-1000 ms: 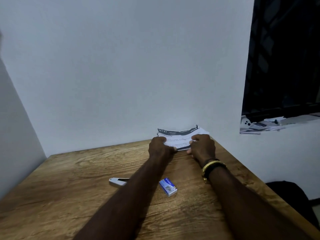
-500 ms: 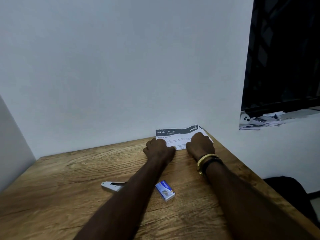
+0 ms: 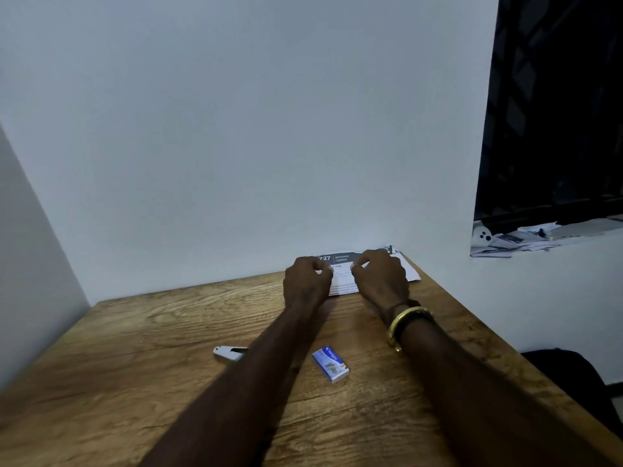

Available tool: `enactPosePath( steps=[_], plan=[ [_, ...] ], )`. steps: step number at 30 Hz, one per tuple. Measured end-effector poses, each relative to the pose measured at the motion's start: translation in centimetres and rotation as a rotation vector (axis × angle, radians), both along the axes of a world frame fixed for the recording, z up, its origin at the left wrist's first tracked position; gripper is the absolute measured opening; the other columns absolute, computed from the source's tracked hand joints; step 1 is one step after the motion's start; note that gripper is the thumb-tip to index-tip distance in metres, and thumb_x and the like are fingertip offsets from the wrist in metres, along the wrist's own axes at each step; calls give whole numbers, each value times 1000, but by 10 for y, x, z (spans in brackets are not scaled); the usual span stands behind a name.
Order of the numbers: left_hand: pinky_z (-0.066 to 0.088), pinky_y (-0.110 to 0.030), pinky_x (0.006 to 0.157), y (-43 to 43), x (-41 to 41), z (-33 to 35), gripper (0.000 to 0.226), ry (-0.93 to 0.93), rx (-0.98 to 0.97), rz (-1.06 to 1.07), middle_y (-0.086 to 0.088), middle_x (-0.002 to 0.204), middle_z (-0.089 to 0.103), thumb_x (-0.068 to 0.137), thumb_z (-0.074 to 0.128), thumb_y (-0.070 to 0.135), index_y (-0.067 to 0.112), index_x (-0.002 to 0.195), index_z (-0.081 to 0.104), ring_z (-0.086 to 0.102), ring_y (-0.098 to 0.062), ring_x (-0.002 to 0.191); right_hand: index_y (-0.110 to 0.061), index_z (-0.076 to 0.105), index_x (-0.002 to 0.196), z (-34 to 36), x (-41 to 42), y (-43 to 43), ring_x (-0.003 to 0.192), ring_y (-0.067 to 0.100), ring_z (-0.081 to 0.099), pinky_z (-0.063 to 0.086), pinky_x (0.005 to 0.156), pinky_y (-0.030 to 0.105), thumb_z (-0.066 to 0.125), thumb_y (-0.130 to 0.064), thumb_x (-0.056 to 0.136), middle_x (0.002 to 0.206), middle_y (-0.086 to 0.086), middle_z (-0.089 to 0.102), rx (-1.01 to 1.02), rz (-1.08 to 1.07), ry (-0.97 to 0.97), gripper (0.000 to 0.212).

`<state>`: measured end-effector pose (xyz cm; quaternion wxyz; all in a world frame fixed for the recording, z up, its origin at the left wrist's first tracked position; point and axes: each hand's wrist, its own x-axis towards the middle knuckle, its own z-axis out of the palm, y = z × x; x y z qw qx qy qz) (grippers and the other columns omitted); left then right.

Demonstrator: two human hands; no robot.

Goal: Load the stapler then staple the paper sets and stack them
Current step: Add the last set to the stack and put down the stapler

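Observation:
A stack of printed paper sheets with a dark header lies at the far edge of the wooden table, against the wall. My left hand and my right hand are both on the stack, fingers curled, fingertips pinching at the sheets near its middle. Nearer to me, a white stapler lies on the table, half hidden behind my left forearm. A small blue and white staple box lies between my forearms. My right wrist wears a gold bangle.
The white wall rises right behind the papers, and a side wall closes in on the left. The table's right edge runs diagonally past my right arm. Loose papers sit on a window ledge at right. A dark object stands beyond the table's right edge.
The stack was held lifted off the table, then laid flat against the wall. My hands moved from its near edge onto its middle, fingers now curled over the sheets.

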<state>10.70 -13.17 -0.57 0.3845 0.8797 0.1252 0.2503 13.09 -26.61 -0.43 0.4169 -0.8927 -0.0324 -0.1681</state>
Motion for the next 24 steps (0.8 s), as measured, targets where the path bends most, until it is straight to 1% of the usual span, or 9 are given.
enactPosePath(
  steps=[2, 4, 7, 10, 14, 16, 18, 21, 24],
  plan=[
    [45, -26, 71, 6, -12, 7, 17, 0, 11, 37, -1, 89, 78, 84, 65, 27, 16, 71, 69, 70, -24, 90, -17, 77, 93, 8, -15, 9, 109, 34, 66, 54, 87, 36, 55, -26, 93, 112, 6, 75, -56, 57, -6, 23],
    [46, -26, 67, 14, -25, 14, 19, 56, 45, 58, -3, 81, 76, 82, 64, 26, 13, 69, 68, 70, -26, 85, -14, 77, 88, 15, -28, 17, 104, 33, 68, 58, 88, 40, 55, -21, 90, 106, 7, 76, -131, 141, 17, 23],
    [53, -30, 74, 32, -45, 20, 18, 210, 175, 53, -7, 90, 76, 81, 69, 33, 16, 76, 73, 70, -28, 91, -13, 76, 82, 22, -48, 26, 92, 33, 72, 62, 85, 45, 61, -18, 84, 91, 9, 77, -218, 278, 117, 16],
    [56, -35, 78, 50, -67, 21, 33, 342, 405, 97, -8, 102, 74, 81, 69, 45, 16, 96, 74, 69, -29, 97, -18, 75, 83, 26, -66, 33, 91, 29, 75, 64, 85, 43, 73, -26, 81, 88, 6, 76, -324, 379, 224, 9],
    [44, -33, 73, 65, -95, 19, 49, 442, 648, 160, -6, 112, 68, 81, 65, 57, 17, 109, 65, 65, -28, 105, -19, 73, 89, 27, -85, 38, 82, 26, 72, 63, 77, 36, 82, -42, 70, 93, 6, 76, -498, 435, 329, 31],
    [41, -33, 70, 70, -108, 17, 51, 466, 714, 171, -4, 109, 68, 80, 64, 62, 16, 103, 63, 65, -26, 102, -19, 71, 92, 25, -96, 41, 75, 25, 68, 59, 68, 34, 83, -45, 66, 95, 7, 74, -564, 458, 367, 39],
    [40, -32, 69, 71, -118, 15, 50, 476, 752, 182, -3, 109, 69, 80, 63, 66, 19, 96, 61, 66, -25, 102, -19, 71, 99, 25, -104, 43, 80, 24, 67, 56, 64, 32, 83, -45, 65, 98, 6, 71, -623, 475, 392, 45],
    [40, -32, 72, 70, -127, 12, 57, 487, 786, 197, -5, 114, 69, 81, 60, 68, 17, 106, 67, 65, -26, 107, -19, 70, 102, 26, -111, 46, 87, 24, 67, 52, 62, 29, 81, -39, 67, 99, 5, 71, -642, 495, 396, 42],
    [41, -33, 71, 67, -131, 15, 53, 516, 743, 168, -4, 111, 67, 81, 65, 64, 17, 105, 66, 64, -25, 103, -15, 68, 108, 23, -112, 50, 97, 29, 70, 60, 76, 39, 81, -28, 71, 107, 10, 72, -623, 499, 377, 42]
  ],
)
